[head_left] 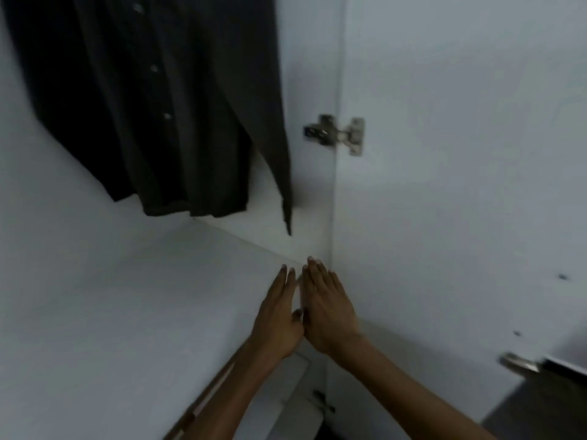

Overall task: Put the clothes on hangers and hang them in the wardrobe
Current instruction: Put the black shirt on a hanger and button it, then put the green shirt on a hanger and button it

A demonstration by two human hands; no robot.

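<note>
A dark button-front shirt [158, 106] hangs inside the white wardrobe [111, 296] at the upper left; its hanger is out of frame. One sleeve [282, 173] dangles down on the right side of the shirt. My left hand [278, 315] and my right hand [327, 309] stretch forward side by side below the shirt, fingers straight, holding nothing. They hover over the front right corner of the wardrobe's floor panel, thumbs nearly touching.
The open wardrobe door [460, 185] fills the right side, fixed by a metal hinge [340, 134]. A metal door handle [517, 363] shows at the lower right. A second hinge [322, 401] sits low down. Dark floor [540, 408] lies at the bottom right.
</note>
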